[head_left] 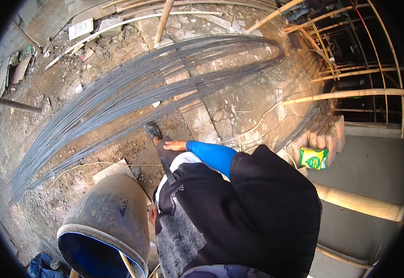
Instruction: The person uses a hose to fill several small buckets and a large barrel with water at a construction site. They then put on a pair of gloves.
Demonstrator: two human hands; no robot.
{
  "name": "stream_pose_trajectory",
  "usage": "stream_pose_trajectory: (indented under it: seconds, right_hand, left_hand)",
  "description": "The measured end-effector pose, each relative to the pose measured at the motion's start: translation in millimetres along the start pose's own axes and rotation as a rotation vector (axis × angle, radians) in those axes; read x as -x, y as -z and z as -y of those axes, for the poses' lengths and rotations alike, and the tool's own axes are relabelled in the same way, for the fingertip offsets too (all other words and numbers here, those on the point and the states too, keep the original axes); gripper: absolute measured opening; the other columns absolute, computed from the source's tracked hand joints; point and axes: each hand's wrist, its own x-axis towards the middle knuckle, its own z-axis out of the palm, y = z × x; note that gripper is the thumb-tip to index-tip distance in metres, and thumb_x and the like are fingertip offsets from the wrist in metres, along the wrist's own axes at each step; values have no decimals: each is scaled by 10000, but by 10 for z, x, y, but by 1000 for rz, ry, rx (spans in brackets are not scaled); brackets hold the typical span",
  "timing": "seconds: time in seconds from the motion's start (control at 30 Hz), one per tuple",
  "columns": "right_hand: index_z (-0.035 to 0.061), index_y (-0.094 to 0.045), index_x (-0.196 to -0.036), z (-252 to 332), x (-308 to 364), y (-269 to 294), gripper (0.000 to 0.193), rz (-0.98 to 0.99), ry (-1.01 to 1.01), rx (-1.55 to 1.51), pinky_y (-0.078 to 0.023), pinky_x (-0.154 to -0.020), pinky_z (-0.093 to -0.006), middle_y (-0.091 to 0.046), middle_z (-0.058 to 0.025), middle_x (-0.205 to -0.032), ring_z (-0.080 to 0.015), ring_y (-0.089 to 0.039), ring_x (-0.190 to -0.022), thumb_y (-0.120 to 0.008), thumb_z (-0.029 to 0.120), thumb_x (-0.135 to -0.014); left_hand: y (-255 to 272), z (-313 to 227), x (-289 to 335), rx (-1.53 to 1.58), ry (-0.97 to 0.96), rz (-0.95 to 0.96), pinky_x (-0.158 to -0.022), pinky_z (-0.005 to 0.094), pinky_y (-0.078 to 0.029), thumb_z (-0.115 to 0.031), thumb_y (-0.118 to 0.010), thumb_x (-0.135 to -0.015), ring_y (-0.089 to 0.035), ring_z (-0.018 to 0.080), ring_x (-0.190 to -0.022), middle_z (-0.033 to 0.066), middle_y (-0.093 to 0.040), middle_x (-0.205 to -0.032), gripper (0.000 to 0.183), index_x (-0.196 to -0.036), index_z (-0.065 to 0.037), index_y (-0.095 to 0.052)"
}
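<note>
My right hand (pixel 176 145), below a blue sleeve (pixel 213 156), lies flat on my dark trouser leg near the knee, fingers stretched out and nothing in them. Of my left hand (pixel 153 216), only a small part shows between my clothing and a large dark drum (pixel 111 211); its fingers are mostly hidden. The drum leans with its mouth toward the lower edge, its inside blue, a light stick (pixel 127 265) standing in it. Beyond my shoe (pixel 153 130), a long looped bundle of thin grey steel rods (pixel 118 97) lies across the dirt.
Stacked bricks (pixel 320 132) stand at the right, with a green and yellow packet (pixel 313 158) against them. Bamboo poles (pixel 350 94) cross the right side beside a smooth grey surface (pixel 369 167). A thin cable (pixel 81 167) runs over the ground. Rubble and boards (pixel 80 28) lie far left.
</note>
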Motion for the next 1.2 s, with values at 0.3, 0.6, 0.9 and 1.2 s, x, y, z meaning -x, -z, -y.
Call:
stream_pose_trajectory:
  seconds: [0.3,0.6,0.9,1.2]
  right_hand:
    - [-38,-665,-1117,524,-174,628,447,156,324,756,-531,-896,-570,-693,-340,-1037,-481,-692,-1023,-371,295,-1064]
    - [-41,-736,-1030,1223,-363,1244,565,52,-43,618,-518,-896,-557,-690,-329,-1061,-490,-670,-1043,-439,437,-984]
    - [-40,-746,-924,2558,-1368,1831,496,34,138,766,-520,-845,-571,-705,-318,-964,-507,-685,-962,-543,412,-932]
    - [-50,-723,-870,6615,-1929,1422,523,-168,259,871,-504,-734,-489,-711,-250,-822,-397,-688,-773,-625,459,-944]
  left_hand:
    - [148,-3030,-251,149,-144,-140,-885,333,-486,-409,-661,-1014,-647,177,-1079,86,-691,-1206,552,-1402,-26,-582]
    - [138,-3618,-579,71,-239,-240,-959,381,-531,-260,-671,-993,-678,248,-1120,194,-703,-1236,454,-1354,8,-607]
    - [1064,-4241,-1840,-65,-368,-323,-997,448,-518,-307,-692,-962,-650,397,-1193,256,-670,-1279,499,-1346,2,-614]
    - [3407,-4727,-2677,258,-232,-489,-994,446,-519,-388,-668,-977,-636,393,-1214,255,-644,-1330,557,-1397,-34,-582]
